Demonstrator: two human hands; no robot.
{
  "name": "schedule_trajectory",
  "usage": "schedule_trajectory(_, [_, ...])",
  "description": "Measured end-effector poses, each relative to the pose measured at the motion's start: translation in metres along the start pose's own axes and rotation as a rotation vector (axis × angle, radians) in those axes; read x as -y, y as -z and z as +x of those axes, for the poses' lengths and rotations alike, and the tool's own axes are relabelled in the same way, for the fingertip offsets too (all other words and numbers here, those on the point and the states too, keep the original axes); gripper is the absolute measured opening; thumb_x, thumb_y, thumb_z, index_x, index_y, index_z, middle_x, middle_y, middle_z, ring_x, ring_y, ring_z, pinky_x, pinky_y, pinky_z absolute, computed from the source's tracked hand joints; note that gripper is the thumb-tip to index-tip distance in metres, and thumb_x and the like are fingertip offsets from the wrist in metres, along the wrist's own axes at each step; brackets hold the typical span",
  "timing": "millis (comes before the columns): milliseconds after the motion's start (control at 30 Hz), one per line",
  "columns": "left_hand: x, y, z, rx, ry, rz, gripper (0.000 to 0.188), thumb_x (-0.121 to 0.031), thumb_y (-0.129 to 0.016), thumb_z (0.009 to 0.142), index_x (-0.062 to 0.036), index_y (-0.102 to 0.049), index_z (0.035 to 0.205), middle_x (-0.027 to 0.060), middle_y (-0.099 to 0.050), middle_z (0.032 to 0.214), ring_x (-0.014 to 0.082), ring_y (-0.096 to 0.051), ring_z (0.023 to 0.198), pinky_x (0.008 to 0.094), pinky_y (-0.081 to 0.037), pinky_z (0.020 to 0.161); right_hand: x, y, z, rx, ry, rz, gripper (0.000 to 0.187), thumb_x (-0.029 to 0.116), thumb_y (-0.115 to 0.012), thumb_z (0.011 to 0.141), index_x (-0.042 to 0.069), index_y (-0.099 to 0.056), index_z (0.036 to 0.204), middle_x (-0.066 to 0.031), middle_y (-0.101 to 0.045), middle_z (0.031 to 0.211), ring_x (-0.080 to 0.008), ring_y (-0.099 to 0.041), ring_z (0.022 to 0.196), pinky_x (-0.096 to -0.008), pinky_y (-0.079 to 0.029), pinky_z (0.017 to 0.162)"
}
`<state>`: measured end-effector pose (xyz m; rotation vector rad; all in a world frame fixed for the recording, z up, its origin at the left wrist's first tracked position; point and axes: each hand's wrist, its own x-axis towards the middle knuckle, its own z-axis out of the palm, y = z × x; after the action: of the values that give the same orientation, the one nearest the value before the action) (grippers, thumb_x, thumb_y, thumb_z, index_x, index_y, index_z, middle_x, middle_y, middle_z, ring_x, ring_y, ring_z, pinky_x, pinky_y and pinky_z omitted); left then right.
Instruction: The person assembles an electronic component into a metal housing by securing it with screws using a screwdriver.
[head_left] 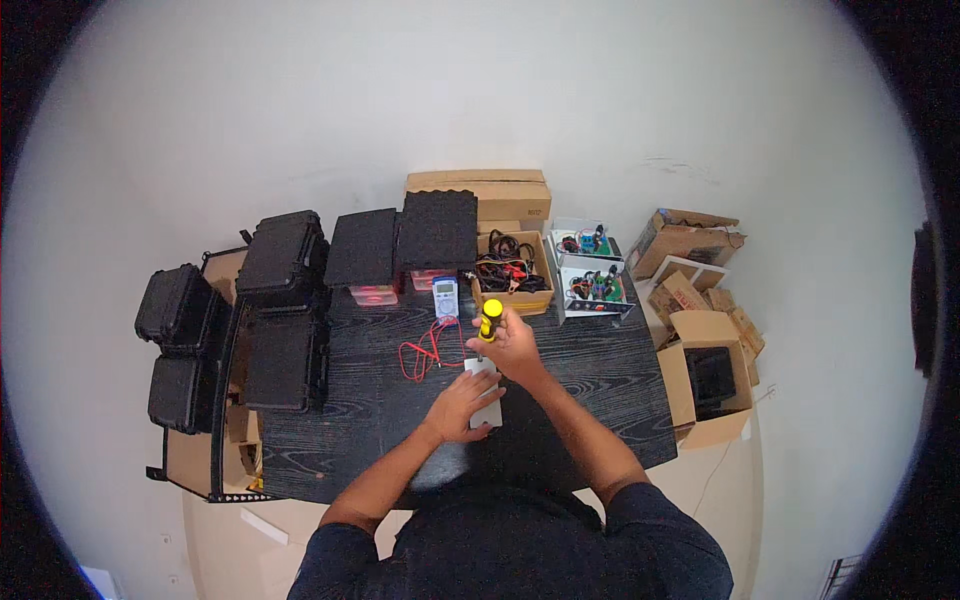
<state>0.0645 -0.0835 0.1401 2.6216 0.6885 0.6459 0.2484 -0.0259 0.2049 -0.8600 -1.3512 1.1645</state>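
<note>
On the black table, my left hand lies outspread across the pale box, my right hand grips a yellow screwdriver at its far end; screwing looks underway, remainder unclear.

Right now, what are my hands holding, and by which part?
Your right hand grips a yellow-and-black screwdriver by its handle. Your left hand lies over a flat whitish box; whether it grips or only steadies it can't be told.
</note>
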Motion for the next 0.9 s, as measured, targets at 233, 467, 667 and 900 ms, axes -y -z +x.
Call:
schedule_trajectory(233, [0.003, -0.003, -0.002, 0.022, 0.014, 0.017, 0.088, -0.037, -0.075, 0.073, -0.0088, -0.049, 0.152, 0.021, -0.045, 0.157, 0.0419, -0.039, 0.148, 0.0611, -0.027, 0.122, 0.001, 0.013, 0.0, 0.114, -0.186, -0.055, 0.041, 0.004, -0.069, 0.098, -0.001, -0.05, 0.134, -0.008, -0.065, 0.123, -0.0125, -0.065, 0.108, -0.0299, -0.055, 0.095])
schedule_trajectory(467, [0.0, 0.0, -0.002, -0.006, -0.001, 0.025, 0.088, -0.038, -0.076, 0.073, -0.0093, -0.049, 0.153, 0.0201, -0.045, 0.157, 0.0414, -0.04, 0.147, 0.0621, -0.028, 0.121, 0.0, 0.008, -0.004, 0.071, -0.088, 0.128, 0.037, 0.005, -0.068, 0.099, -0.002, -0.053, 0.132, -0.0079, -0.066, 0.121, -0.0118, -0.066, 0.104, -0.03, -0.056, 0.091])
schedule_trajectory(667, [-0.004, 0.003, 0.0, 0.024, 0.026, 0.034, 0.082, -0.033, -0.075, 0.074, -0.0089, -0.052, 0.149, 0.0184, -0.043, 0.159, 0.0392, -0.039, 0.148, 0.06, -0.03, 0.121, -0.007, 0.01, -0.002, 0.081, -0.157, -0.083, 0.039, 0.005, -0.067, 0.1, 0.0, -0.051, 0.135, -0.0084, -0.066, 0.125, -0.0115, -0.066, 0.105, -0.0299, -0.056, 0.093])
schedule_trajectory(900, [-0.003, 0.001, 0.0, 0.024, 0.031, 0.02, 0.084, -0.033, -0.076, 0.074, -0.0099, -0.051, 0.15, 0.0179, -0.043, 0.16, 0.038, -0.039, 0.149, 0.0607, -0.028, 0.122, -0.007, 0.01, -0.001, 0.089, -0.185, 0.054, 0.041, 0.001, -0.07, 0.096, 0.0, -0.051, 0.133, -0.0095, -0.066, 0.126, -0.0123, -0.068, 0.105, -0.0291, -0.056, 0.091])
